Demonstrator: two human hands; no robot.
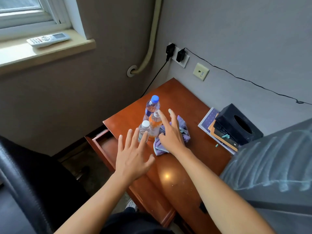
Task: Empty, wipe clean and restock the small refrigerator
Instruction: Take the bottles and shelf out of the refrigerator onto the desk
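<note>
Both bare forearms extend forward; left hand (133, 157) and right hand (170, 134) flat, palms down, fingers (129, 137) spread.

Grey walls (236, 31), window sill (42, 53), wooden nightstand (177, 166), black chair (25, 183)

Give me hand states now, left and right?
Left hand: open, fingers spread, holds nothing, by the small bottle.
Right hand: open, holds nothing, over the cloth, next to the orange bottle.

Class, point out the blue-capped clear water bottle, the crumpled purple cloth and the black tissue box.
Blue-capped clear water bottle (155, 99): head view, on its cap.
Crumpled purple cloth (185, 132): head view, right fold.
Black tissue box (227, 114): head view, top face.
</note>
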